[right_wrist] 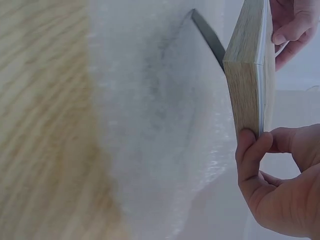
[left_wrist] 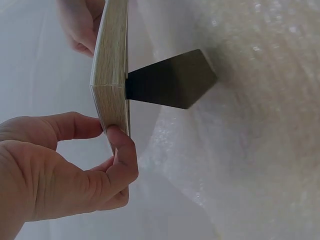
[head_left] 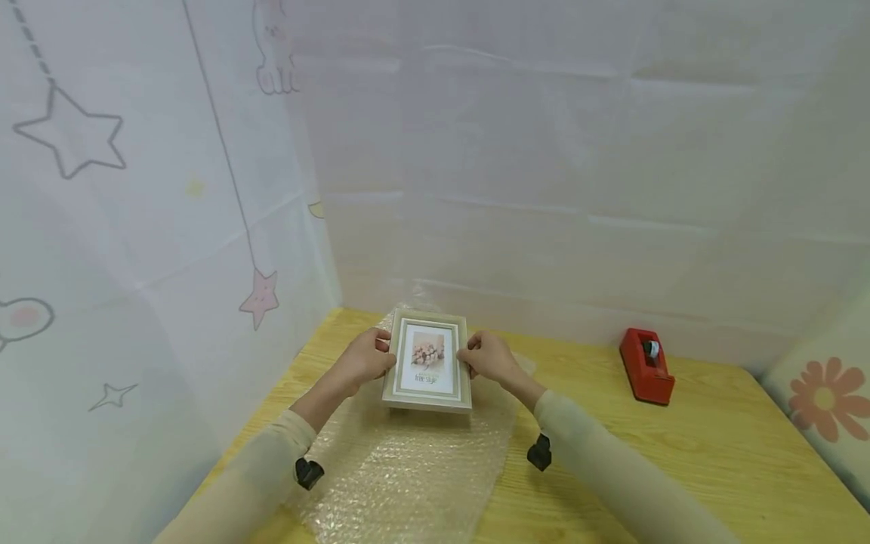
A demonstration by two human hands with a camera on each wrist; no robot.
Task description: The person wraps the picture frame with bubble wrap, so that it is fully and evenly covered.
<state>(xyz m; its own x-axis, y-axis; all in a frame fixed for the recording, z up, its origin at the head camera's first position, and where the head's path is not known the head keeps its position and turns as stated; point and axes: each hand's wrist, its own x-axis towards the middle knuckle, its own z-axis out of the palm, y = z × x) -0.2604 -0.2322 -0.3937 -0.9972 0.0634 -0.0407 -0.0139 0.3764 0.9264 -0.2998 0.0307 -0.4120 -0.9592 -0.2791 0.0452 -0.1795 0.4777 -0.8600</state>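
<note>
A picture frame (head_left: 428,361) with a pale wood-look border and a flower print is held tilted by both hands, face toward the head camera. My left hand (head_left: 368,357) pinches its left edge, thumb in front and fingers around the side. On the opposite edge, my right hand (head_left: 491,357) pinches it the same way. From the frame's back a dark stand (left_wrist: 172,80) sticks out in the left wrist view, its tip close to the bubble wrap (head_left: 401,468); whether it touches is unclear. The bubble wrap lies flat beneath the frame.
A red tape dispenser (head_left: 647,366) stands at the right rear of the yellow wood-grain table (head_left: 720,446). Pale printed cloth (head_left: 544,189) hangs behind the table and along its left side.
</note>
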